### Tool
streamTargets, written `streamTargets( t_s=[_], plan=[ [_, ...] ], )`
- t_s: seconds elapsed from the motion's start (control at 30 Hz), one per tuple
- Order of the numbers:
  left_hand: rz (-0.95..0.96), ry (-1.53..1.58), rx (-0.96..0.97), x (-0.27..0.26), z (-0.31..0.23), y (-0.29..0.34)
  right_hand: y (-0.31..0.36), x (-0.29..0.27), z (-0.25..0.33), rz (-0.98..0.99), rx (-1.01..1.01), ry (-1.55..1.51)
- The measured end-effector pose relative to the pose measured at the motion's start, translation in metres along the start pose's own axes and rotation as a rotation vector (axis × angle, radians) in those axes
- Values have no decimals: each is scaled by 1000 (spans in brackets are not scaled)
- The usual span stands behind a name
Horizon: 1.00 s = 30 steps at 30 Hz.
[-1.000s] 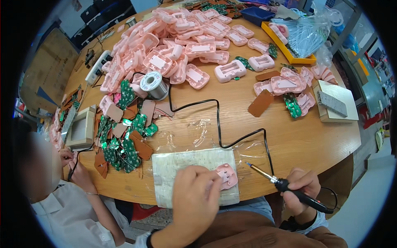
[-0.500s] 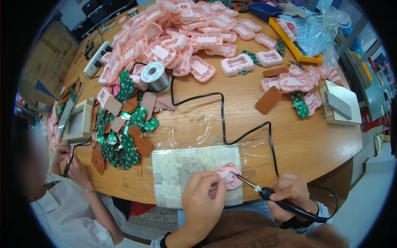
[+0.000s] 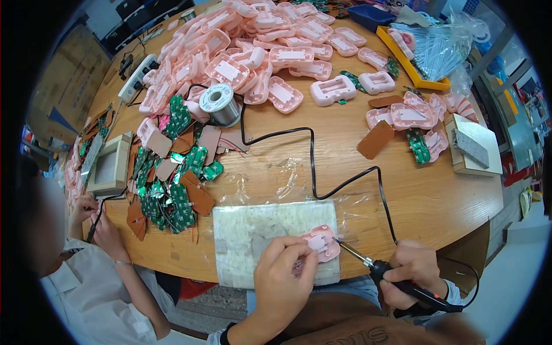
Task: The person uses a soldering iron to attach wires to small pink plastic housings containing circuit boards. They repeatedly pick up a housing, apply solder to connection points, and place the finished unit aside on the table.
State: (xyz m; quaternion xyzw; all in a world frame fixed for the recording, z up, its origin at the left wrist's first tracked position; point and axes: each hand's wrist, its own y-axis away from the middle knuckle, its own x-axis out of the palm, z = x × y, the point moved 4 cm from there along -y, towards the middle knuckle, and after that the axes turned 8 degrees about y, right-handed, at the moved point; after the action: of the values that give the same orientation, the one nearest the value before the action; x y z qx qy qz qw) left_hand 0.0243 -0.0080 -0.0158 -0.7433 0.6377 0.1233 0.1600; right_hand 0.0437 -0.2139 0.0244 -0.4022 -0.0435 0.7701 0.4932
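A pink plastic shell (image 3: 328, 246) lies over the right part of a pale, worn work mat (image 3: 241, 227) at the table's near edge. My left hand (image 3: 286, 270) is closed at the shell's left side, thumb and fingers pinched together on it; they hide that part, and whether a smaller piece sits between them cannot be seen. My right hand (image 3: 415, 275) grips a soldering iron (image 3: 376, 269) by its black handle. The iron's tip points up and left, beside the shell's right edge.
A large heap of pink shells (image 3: 230, 69) fills the back. Green circuit boards (image 3: 175, 201) and a solder spool (image 3: 219, 105) lie left. The iron's black cord (image 3: 313, 167) snakes across the table. Far right are a yellow tray (image 3: 411, 68) and a wooden block (image 3: 474, 152). A co-worker's hands (image 3: 103, 227) work at left.
The soldering iron has drawn back to the right and slightly down, its tip leaving the inside of the shell for its right edge. My left hand stays nearly in place.
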Motion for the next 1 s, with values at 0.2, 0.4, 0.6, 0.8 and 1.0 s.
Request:
streamTargets(
  t_s=[0.2,0.4,0.6,0.8,1.0],
  plan=[
    [26,-12,-11,3,2,1,7,4,2,42,2,-16],
    [1,-39,17,5,2,0,4,9,2,61,1,-24],
    [-19,-21,-3,8,3,0,4,3,3,117,-17,34],
    [-97,45,-49,11,7,2,8,-4,-6,-116,95,-7],
    [-114,-69,6,13,2,1,7,5,-6,-23,59,0]
  ],
)
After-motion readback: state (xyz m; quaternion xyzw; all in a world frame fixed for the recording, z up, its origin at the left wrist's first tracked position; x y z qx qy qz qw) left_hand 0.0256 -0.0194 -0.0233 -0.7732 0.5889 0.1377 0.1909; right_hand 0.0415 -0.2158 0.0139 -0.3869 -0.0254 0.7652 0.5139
